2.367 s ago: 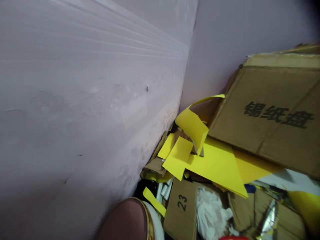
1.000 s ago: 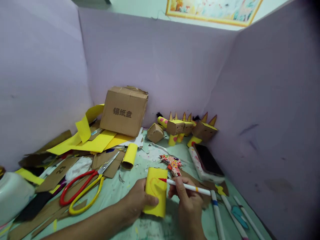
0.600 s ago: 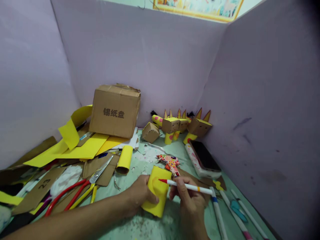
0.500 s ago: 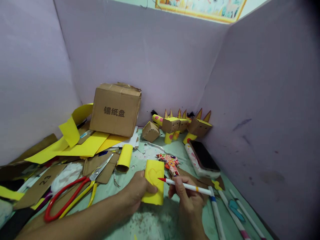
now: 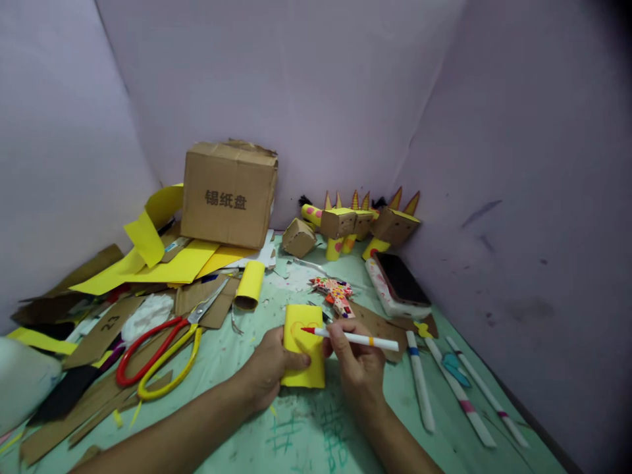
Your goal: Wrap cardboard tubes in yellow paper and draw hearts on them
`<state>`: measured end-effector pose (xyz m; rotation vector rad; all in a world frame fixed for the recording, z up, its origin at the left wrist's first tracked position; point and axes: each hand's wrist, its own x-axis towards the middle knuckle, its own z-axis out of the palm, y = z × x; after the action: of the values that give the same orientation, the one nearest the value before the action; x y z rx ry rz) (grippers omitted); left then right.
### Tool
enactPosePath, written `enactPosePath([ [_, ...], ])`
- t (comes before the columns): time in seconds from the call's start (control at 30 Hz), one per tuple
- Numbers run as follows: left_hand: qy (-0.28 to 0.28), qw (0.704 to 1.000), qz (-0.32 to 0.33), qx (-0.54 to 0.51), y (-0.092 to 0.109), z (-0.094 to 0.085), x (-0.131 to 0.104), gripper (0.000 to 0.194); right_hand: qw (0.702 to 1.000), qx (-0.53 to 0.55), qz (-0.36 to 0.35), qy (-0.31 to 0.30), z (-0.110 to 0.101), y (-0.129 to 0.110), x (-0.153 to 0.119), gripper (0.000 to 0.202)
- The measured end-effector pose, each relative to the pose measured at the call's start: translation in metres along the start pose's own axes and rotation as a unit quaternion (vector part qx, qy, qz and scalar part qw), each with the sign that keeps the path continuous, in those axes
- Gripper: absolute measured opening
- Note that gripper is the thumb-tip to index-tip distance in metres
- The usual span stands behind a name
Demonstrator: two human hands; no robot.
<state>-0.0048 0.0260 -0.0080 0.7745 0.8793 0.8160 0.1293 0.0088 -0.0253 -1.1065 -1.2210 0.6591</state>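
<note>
On a green, marker-scribbled table top [image 5: 316,434], a small yellow paper tube [image 5: 303,345] lies lengthwise away from the camera, a red outline partly drawn on its upper face. The left hand [image 5: 269,370] comes in from the lower left and steadies the tube, thumb pressed across its near face and fingers closed round its left side. The right hand [image 5: 356,364] reaches in from below and pinches a white red-tipped marker [image 5: 353,338] between thumb and fingers, the barrel lying almost level and the tip touching the tube's top near the outline.

Just right of the hands, three more markers [image 5: 459,394] lie loose on the table. To the left rest red-and-yellow scissors [image 5: 158,352] among cardboard scraps [image 5: 99,329]. Beyond the tube sit a second yellow roll [image 5: 249,285], a speckled multicoloured paper figure [image 5: 333,289] and a phone [image 5: 401,280] lying on a white case. Further back, sheets of yellow paper [image 5: 182,263] spread beneath a brown cardboard box [image 5: 228,194] printed with Chinese characters, and a row of small cardboard-and-yellow animal figures [image 5: 360,224] stands against the lilac partition [image 5: 296,85].
</note>
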Motion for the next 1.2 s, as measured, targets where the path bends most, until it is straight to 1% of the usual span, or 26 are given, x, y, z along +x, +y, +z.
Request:
enactPosePath([
  [0.1, -0.002, 1.0, -0.001, 0.003, -0.0002, 0.0001, 0.0004, 0.05, 1.0, -0.011, -0.007, -0.003, -0.0002, 0.0031, -0.0015, 0.022],
  [0.27, 0.001, 1.0, 0.0, -0.002, 0.0005, 0.0006, 0.0002, 0.047, 1.0, -0.016, -0.014, -0.014, 0.0024, 0.0017, -0.0018, 0.02],
  [0.4, 0.002, 1.0, -0.005, 0.001, 0.0013, 0.0015, -0.0001, 0.051, 1.0, -0.022, -0.018, -0.013, 0.0037, 0.0017, -0.0015, 0.018],
  [0.5, 0.001, 1.0, -0.005, 0.002, 0.0015, 0.0026, -0.0003, 0.053, 0.999, -0.027, -0.021, -0.025, 0.0044, 0.0027, -0.0009, 0.016],
  [0.63, 0.012, 1.0, -0.005, 0.013, 0.0022, 0.0036, -0.0007, 0.05, 0.999, -0.031, -0.024, -0.033, 0.004, 0.001, 0.0001, 0.015],
  [0.8, -0.001, 1.0, -0.001, 0.014, 0.0037, 0.0046, -0.0021, 0.05, 0.998, -0.033, -0.017, -0.06, 0.0023, 0.001, 0.0008, 0.017],
  [1.0, 0.015, 1.0, -0.008, 0.015, 0.0039, 0.0056, -0.0028, 0.049, 0.999, -0.007, 0.01, -0.045, 0.0047, 0.0039, 0.0007, 0.018],
  [1.2, 0.017, 1.0, -0.004, 0.017, 0.0029, 0.005, -0.0024, 0.051, 0.999, -0.012, 0.014, -0.045, 0.0045, 0.0029, -0.0005, 0.019],
])
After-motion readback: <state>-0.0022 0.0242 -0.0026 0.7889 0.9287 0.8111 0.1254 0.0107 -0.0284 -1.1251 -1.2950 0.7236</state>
